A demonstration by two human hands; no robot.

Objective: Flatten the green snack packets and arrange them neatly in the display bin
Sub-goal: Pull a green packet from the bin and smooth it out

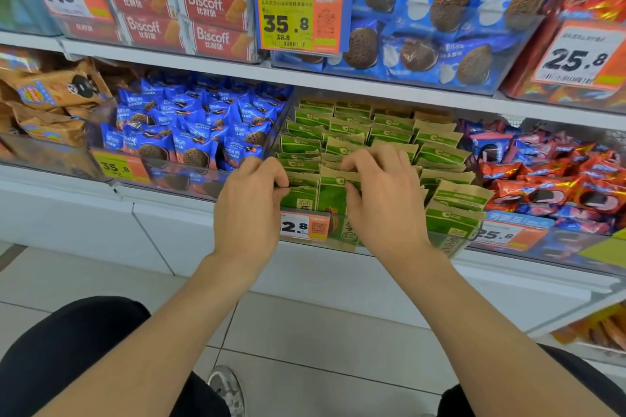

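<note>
Fingers (pixel 272 176) of the left hand (pixel 250 203) and right hand (pixel 382 200) curl onto the top edges of the front green-and-tan paper snack packets (pixel 333 195), probably to square them up. The packets stand upright in the clear plastic display bin (pixel 345 235) on the white shelf (pixel 176 213), long axes vertical, faces toward the aisle, with rows receding behind.

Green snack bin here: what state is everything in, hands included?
Left hand, fingers curled, pinching the front-left green packet at its top edge.
Right hand, fingers curled round the top of the middle front green packet.
Rear green packets, upright in tidy rows.
Front-right green packets, tilted and uneven.
Display bin, nearly full.
Price tag, on the bin's front, partly hidden by the left hand.
</note>
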